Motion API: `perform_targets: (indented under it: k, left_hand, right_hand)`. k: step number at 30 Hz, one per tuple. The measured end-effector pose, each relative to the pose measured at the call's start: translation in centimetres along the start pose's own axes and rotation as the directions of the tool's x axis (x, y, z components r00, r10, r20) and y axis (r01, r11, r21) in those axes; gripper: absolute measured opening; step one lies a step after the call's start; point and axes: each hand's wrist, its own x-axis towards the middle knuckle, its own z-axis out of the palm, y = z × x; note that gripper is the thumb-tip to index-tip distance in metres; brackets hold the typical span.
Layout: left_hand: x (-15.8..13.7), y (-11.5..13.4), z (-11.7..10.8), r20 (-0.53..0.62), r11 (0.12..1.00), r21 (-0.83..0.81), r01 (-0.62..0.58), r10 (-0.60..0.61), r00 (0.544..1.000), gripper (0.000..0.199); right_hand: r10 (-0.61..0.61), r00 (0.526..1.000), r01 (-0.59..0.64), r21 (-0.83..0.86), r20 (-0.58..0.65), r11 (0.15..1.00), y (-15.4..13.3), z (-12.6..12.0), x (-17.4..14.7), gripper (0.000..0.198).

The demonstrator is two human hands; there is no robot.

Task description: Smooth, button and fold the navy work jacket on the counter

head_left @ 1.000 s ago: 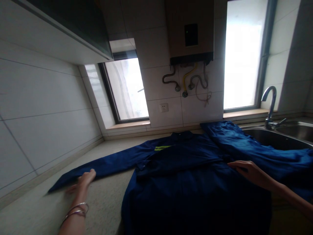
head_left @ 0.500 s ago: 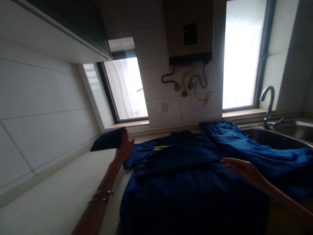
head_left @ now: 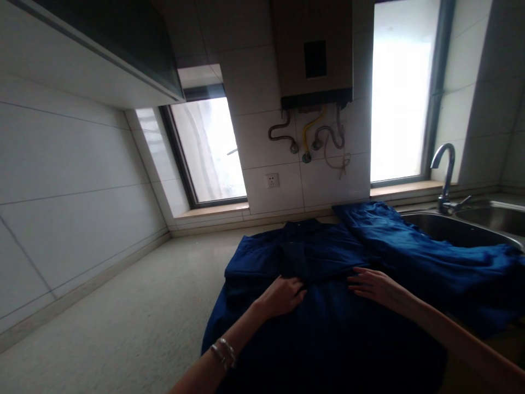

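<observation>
A dark blue shirt (head_left: 262, 257) lies spread on the counter, its collar towards the wall. Its left-hand sleeve (head_left: 293, 257) is folded inward over the front. My left hand (head_left: 281, 296), with bracelets at the wrist, is closed at the lower end of that sleeve, fingers curled on the cloth. To its right, my right hand (head_left: 377, 287) rests on the shirt with fingers stretched out and slightly apart. The shirt's lower part is very dark, and its near edge is hard to make out.
More blue cloth (head_left: 426, 246) lies at the right, reaching over the edge of a steel sink (head_left: 492, 216) with a tap (head_left: 447, 175). A pale counter (head_left: 135, 312) stretches left. A water heater (head_left: 315, 54) with pipes hangs on the wall, and a cabinet (head_left: 102, 49) overhangs the upper left.
My left hand has swung right and towards me, bringing the sleeve across the shirt front and covering the yellow-green stripes. My right hand has shifted slightly left.
</observation>
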Motion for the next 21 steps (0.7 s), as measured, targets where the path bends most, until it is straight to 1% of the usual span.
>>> perform_targets:
  k: [1, 2, 3, 4, 5, 6, 7, 8, 9, 11, 13, 15, 16, 18, 21]
  left_hand:
    - [0.2, -0.1, -0.2, -0.022, 0.998, -0.043, 0.047, -0.048, 0.999, 0.038]
    - [0.4, -0.2, -0.4, -0.058, 0.988, -0.089, 0.126, -0.131, 0.990, 0.039]
    - [0.7, -0.4, -0.5, -0.109, 0.965, -0.139, 0.222, -0.238, 0.965, 0.040]
    - [0.9, -0.6, -0.6, -0.167, 0.927, -0.199, 0.318, -0.352, 0.921, 0.041]
    - [1.1, -0.9, -0.6, -0.215, 0.877, -0.269, 0.398, -0.457, 0.863, 0.042]
    - [1.2, -1.1, -0.6, -0.239, 0.826, -0.343, 0.447, -0.537, 0.809, 0.044]
    - [1.2, -1.4, -0.6, -0.240, 0.786, -0.410, 0.462, -0.582, 0.777, 0.049]
    - [1.2, -1.5, -0.5, -0.225, 0.765, -0.464, 0.447, -0.590, 0.776, 0.054]
    - [1.2, -1.6, -0.5, -0.207, 0.762, -0.499, 0.413, -0.567, 0.797, 0.058]
    - [1.0, -1.3, -0.4, -0.184, 0.802, -0.506, 0.318, -0.460, 0.868, 0.063]
    - [0.9, -0.4, -0.5, -0.163, 0.869, -0.446, 0.214, -0.314, 0.935, 0.068]
    - [0.8, 0.9, -0.6, -0.105, 0.919, -0.372, 0.126, -0.177, 0.979, 0.071]
    - [0.7, 1.5, -0.7, -0.075, 0.935, -0.342, 0.089, -0.122, 0.990, 0.070]
    - [0.7, 2.5, -0.9, -0.044, 0.953, -0.301, 0.028, -0.043, 0.998, 0.066]
    - [0.7, 3.0, -1.2, -0.045, 0.959, -0.281, -0.020, 0.008, 0.999, 0.054]
  right_hand:
    - [-0.017, 1.000, 0.017, -0.032, -0.005, 0.999, -0.2, 0.4, 0.2, 0.041]
    - [-0.035, 0.999, 0.034, -0.073, -0.001, 0.997, -0.4, 0.9, 0.4, 0.044]
    - [-0.050, 0.999, 0.052, -0.117, 0.016, 0.992, -0.7, 1.4, 0.6, 0.046]
    - [-0.064, 0.997, 0.069, -0.158, 0.039, 0.985, -0.9, 2.0, 0.8, 0.047]
    - [-0.072, 0.995, 0.082, -0.190, 0.063, 0.978, -1.1, 2.5, 1.1, 0.049]
    - [-0.077, 0.993, 0.093, -0.210, 0.087, 0.973, -1.2, 3.1, 1.4, 0.051]
    - [-0.078, 0.992, 0.099, -0.218, 0.103, 0.971, -1.2, 3.7, 1.8, 0.052]
    - [-0.075, 0.992, 0.096, -0.216, 0.104, 0.972, -1.2, 4.2, 2.1, 0.054]
    - [-0.070, 0.994, 0.087, -0.206, 0.089, 0.975, -1.1, 4.7, 2.5, 0.054]
    - [-0.047, 0.998, 0.051, -0.159, 0.032, 0.986, -0.8, 5.7, 3.2, 0.054]
    - [0.014, 1.000, -0.016, -0.072, -0.026, 0.997, -0.7, 6.6, 3.7, 0.054]
    - [0.105, 0.994, -0.105, 0.018, -0.042, 0.994, -0.9, 7.2, 4.0, 0.054]
    - [0.144, 0.989, -0.142, 0.049, -0.041, 0.989, -1.1, 7.4, 4.1, 0.055]
    - [0.183, 0.981, -0.179, 0.069, -0.059, 0.981, -1.5, 7.4, 4.4, 0.055]
    - [0.191, 0.972, -0.186, 0.046, -0.139, 0.982, -1.6, 6.5, 5.2, 0.046]
